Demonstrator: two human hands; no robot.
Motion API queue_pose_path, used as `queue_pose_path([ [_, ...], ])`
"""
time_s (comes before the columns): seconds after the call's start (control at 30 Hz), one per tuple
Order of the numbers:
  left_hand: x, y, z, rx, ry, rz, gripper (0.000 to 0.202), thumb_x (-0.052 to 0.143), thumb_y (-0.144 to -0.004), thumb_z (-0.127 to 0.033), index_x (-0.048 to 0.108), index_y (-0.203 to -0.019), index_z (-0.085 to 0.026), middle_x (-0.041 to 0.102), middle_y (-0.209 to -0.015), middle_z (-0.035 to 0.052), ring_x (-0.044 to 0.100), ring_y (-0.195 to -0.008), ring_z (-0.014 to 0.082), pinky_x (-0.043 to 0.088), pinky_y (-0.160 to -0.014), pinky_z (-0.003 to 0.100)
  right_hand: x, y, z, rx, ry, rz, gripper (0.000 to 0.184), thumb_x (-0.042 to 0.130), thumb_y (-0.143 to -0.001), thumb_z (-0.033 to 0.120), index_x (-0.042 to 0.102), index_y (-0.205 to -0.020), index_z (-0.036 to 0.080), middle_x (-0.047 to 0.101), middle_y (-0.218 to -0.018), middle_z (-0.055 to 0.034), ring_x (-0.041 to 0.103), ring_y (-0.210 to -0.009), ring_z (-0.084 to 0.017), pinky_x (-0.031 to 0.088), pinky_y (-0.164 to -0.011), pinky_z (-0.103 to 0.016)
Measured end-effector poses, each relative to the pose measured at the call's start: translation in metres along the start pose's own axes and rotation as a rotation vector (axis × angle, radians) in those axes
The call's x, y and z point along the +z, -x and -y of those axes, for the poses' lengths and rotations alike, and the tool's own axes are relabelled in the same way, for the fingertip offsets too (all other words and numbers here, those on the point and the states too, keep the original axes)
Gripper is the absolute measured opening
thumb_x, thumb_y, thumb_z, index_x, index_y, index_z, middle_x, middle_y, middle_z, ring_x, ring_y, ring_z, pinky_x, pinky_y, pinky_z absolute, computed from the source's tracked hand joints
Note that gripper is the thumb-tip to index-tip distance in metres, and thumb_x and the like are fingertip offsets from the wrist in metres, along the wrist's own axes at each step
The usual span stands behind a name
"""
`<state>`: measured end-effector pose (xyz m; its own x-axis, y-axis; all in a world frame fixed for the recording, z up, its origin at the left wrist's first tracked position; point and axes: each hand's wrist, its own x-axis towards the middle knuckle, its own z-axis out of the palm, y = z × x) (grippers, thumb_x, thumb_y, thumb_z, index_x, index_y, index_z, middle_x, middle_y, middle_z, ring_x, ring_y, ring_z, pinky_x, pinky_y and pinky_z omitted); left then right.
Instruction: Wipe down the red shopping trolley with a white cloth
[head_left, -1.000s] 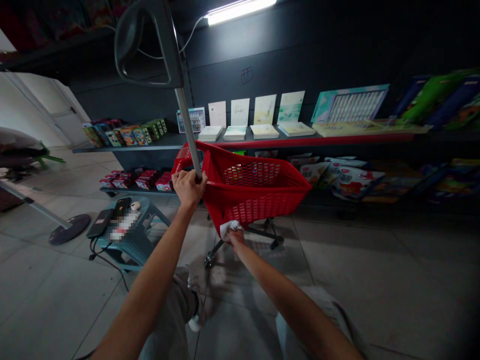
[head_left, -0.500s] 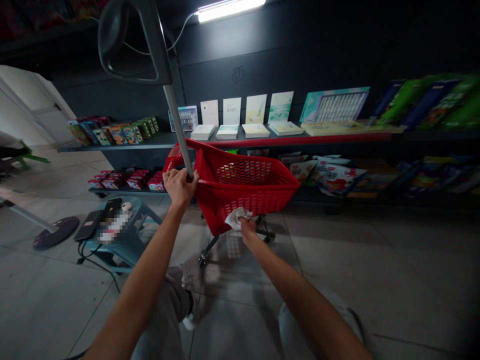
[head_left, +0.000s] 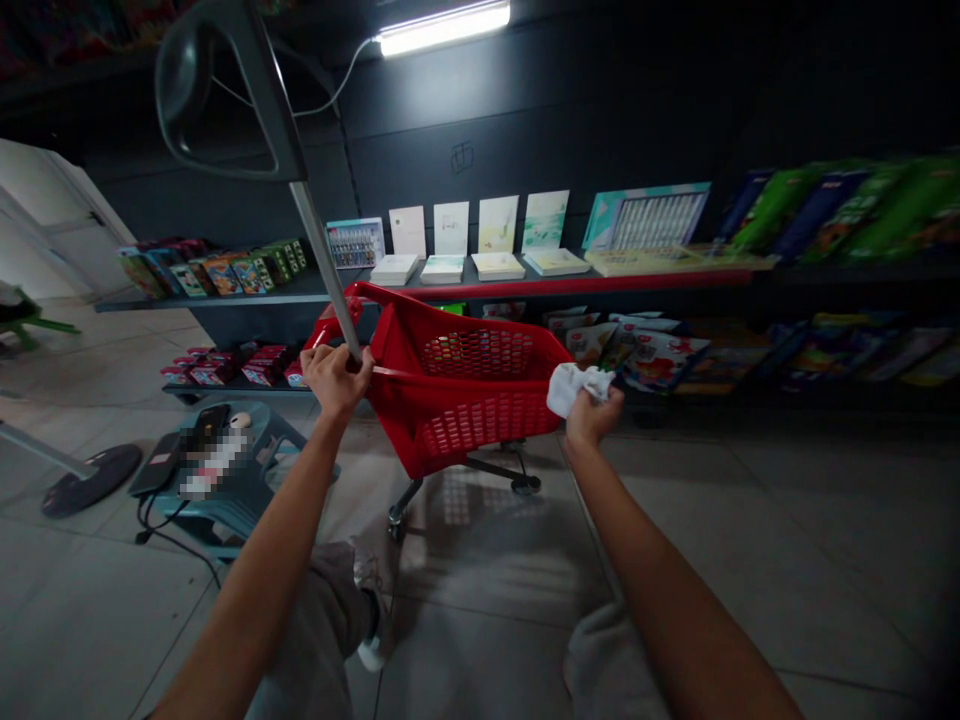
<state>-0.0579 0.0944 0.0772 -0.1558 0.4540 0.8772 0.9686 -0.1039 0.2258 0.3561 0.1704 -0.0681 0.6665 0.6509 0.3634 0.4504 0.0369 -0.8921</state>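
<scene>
Dark wall shelving holding books and boxed goods runs behind the red plastic shopping trolley, which stands on the tiled floor. Left of the trolley is a teal plastic stool carrying a black phone. Your left hand is closed around the trolley's metal pole, just above its left rim. Your right hand, just beside the trolley's right corner, clasps a crumpled white cloth.
</scene>
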Motion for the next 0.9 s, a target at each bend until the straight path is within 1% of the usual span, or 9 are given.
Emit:
queue_pose_path([
  [0.13, -0.002, -0.002, 0.011, 0.015, 0.006, -0.013, 0.041, 0.064, -0.085, -0.047, 0.044, -0.058, -0.025, 0.052, -0.058, 0.0012, 0.052, -0.072, 0.0227, 0.037, -0.092, 0.043, -0.022, -0.007, 0.015, -0.114, 0.190, 0.088, 0.037, 0.054, -0.084, 0.032, 0.065, -0.114, 0.013, 0.067, -0.117, -0.0206, 0.060, -0.110, -0.033, 0.046, -0.100, -0.044],
  [0.33, -0.001, -0.007, 0.032, 0.013, 0.039, 0.047, 0.040, 0.062, -0.086, -0.050, 0.047, -0.060, -0.025, 0.055, -0.062, 0.0035, 0.057, -0.081, 0.0262, 0.037, -0.102, 0.050, -0.049, -0.009, 0.032, -0.334, 0.378, 0.294, 0.032, 0.056, -0.085, 0.028, 0.068, -0.111, 0.014, 0.069, -0.111, -0.0175, 0.059, -0.103, -0.030, 0.044, -0.094, -0.037],
  [0.43, -0.001, -0.007, 0.036, -0.028, 0.039, 0.049, 0.032, 0.060, -0.091, -0.050, 0.058, -0.072, -0.024, 0.067, -0.083, 0.0078, 0.060, -0.106, 0.0307, 0.028, -0.117, 0.057, -0.060, -0.002, 0.041, -0.406, 0.474, 0.377, 0.031, 0.053, -0.089, 0.026, 0.069, -0.112, 0.015, 0.071, -0.111, -0.0151, 0.059, -0.102, -0.028, 0.043, -0.087, -0.034],
  [0.5, -0.002, -0.003, 0.034, -0.073, 0.044, 0.037, 0.027, 0.057, -0.095, -0.047, 0.067, -0.094, -0.022, 0.070, -0.114, 0.0114, 0.053, -0.131, 0.0322, 0.019, -0.126, 0.058, -0.065, 0.005, 0.048, -0.450, 0.557, 0.430, 0.031, 0.051, -0.092, 0.027, 0.071, -0.114, 0.017, 0.072, -0.111, -0.0138, 0.059, -0.102, -0.027, 0.041, -0.081, -0.033],
  [0.57, -0.003, 0.006, 0.030, -0.129, 0.062, 0.035, 0.040, 0.054, -0.098, -0.044, 0.063, -0.127, -0.019, 0.055, -0.149, 0.0154, 0.033, -0.154, 0.0319, 0.011, -0.131, 0.056, -0.068, 0.013, 0.056, -0.487, 0.620, 0.470, 0.033, 0.050, -0.094, 0.029, 0.072, -0.116, 0.018, 0.073, -0.113, -0.0131, 0.059, -0.103, -0.027, 0.040, -0.078, -0.033],
  [0.6, -0.004, 0.013, 0.026, -0.161, 0.076, 0.039, 0.052, 0.053, -0.099, -0.044, 0.053, -0.142, -0.016, 0.041, -0.163, 0.0176, 0.020, -0.160, 0.0315, 0.008, -0.132, 0.056, -0.069, 0.016, 0.059, -0.499, 0.640, 0.489, 0.033, 0.050, -0.095, 0.029, 0.072, -0.117, 0.018, 0.073, -0.113, -0.0129, 0.059, -0.102, -0.026, 0.040, -0.076, -0.032],
  [0.67, -0.007, 0.031, 0.017, -0.244, 0.113, 0.055, 0.074, 0.050, -0.100, -0.047, 0.028, -0.160, -0.010, 0.012, -0.175, 0.0214, -0.002, -0.165, 0.0311, 0.004, -0.133, 0.055, -0.070, 0.023, 0.066, -0.510, 0.671, 0.519, 0.033, 0.050, -0.095, 0.030, 0.073, -0.116, 0.018, 0.074, -0.112, -0.0128, 0.060, -0.101, -0.025, 0.039, -0.074, -0.031],
  [0.77, -0.010, 0.061, -0.007, -0.381, 0.199, 0.163, 0.099, 0.054, -0.096, -0.056, 0.003, -0.166, -0.009, -0.010, -0.175, 0.0237, -0.011, -0.164, 0.0331, 0.004, -0.133, 0.056, -0.071, 0.031, 0.076, -0.504, 0.716, 0.562, 0.033, 0.051, -0.095, 0.032, 0.075, -0.114, 0.019, 0.074, -0.108, -0.0132, 0.062, -0.098, -0.025, 0.041, -0.073, -0.031],
  [0.9, -0.011, 0.100, -0.051, -0.553, 0.383, 0.393, 0.111, 0.053, -0.094, -0.065, -0.011, -0.166, -0.011, -0.016, -0.175, 0.0213, -0.015, -0.163, 0.0280, 0.005, -0.134, 0.047, -0.074, 0.044, 0.088, -0.520, 0.747, 0.611, 0.031, 0.055, -0.095, 0.036, 0.076, -0.111, 0.019, 0.074, -0.107, -0.0142, 0.065, -0.097, -0.025, 0.043, -0.074, -0.031],
])
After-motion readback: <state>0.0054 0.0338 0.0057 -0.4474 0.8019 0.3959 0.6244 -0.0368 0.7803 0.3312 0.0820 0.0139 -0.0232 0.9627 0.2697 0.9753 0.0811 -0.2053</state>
